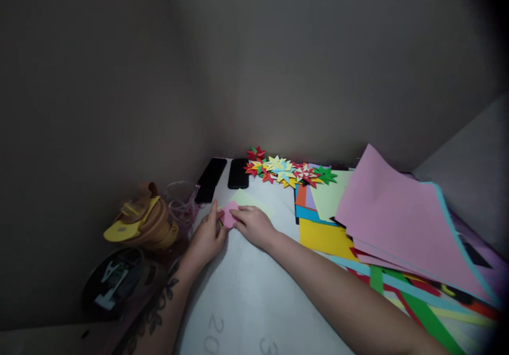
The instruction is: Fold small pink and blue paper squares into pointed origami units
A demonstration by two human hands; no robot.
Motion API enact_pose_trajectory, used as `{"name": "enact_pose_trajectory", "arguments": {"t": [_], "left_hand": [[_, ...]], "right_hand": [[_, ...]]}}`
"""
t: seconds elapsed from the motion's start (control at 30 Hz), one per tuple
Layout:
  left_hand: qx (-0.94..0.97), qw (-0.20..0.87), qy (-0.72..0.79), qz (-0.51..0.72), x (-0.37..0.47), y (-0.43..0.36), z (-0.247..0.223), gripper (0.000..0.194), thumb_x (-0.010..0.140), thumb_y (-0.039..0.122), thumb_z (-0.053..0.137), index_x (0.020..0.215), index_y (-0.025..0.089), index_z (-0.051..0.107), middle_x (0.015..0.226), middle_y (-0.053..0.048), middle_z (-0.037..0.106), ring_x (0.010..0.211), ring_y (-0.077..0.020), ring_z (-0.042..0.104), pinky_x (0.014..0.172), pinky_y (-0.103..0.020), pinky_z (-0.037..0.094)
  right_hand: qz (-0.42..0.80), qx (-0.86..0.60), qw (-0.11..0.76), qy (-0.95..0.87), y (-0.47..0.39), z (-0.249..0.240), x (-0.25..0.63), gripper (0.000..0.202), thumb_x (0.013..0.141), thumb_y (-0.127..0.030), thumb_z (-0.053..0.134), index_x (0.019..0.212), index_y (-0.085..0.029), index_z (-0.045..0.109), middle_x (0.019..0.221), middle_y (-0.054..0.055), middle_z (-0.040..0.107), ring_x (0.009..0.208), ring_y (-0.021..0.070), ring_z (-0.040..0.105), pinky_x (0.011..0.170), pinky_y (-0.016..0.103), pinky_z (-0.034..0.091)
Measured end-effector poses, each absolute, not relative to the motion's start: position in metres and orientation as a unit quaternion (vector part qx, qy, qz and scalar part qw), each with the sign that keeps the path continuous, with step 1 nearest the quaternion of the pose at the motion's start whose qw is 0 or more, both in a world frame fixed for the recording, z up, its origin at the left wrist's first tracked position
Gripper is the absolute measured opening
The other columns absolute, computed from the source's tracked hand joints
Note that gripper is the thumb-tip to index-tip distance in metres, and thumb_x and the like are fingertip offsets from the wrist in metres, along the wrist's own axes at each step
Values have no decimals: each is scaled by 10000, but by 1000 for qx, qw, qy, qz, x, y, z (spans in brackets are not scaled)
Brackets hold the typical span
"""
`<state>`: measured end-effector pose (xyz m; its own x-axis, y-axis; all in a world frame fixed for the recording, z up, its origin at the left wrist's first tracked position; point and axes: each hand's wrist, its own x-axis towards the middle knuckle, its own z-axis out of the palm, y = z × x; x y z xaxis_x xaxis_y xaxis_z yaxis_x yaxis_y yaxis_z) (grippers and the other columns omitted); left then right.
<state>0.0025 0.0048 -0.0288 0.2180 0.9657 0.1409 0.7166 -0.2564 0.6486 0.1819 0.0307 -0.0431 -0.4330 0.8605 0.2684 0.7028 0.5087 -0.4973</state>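
Note:
A small piece of pink paper (229, 216) is held between my two hands over the white tabletop (254, 291). My left hand (209, 233) grips its left edge, thumb and fingers closed on it. From the right, my right hand (254, 223) pinches the same paper with its fingertips. Just behind lies a pale green sheet (248, 200), partly covered by my right hand. Whether the pink paper is folded, I cannot tell. Beyond my hands, a cluster of folded paper stars (282, 169) in several colours lies along the wall.
Two black phones, one at the left (211, 180) and one beside it (238, 173), lie at the back. Large pink sheets (397, 211), a yellow sheet (324, 238) and coloured strips (425, 318) cover the right side. A yellow-brown bag (143, 225) and a dark cap (113, 283) are at the left.

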Motion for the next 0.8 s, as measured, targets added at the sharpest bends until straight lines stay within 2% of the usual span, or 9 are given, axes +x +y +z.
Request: {"name": "enact_pose_trajectory", "arguments": {"t": [0.8], "left_hand": [[739,227,578,262,2,8,-30,756,836,203,473,1470,122,70,1247,-170,589,1165,-242,544,969,-410,425]], "right_hand": [[146,-467,257,-833,30,-42,181,352,861,-272,529,1197,-215,615,1131,102,663,1122,220,569,945,318,429]]}}
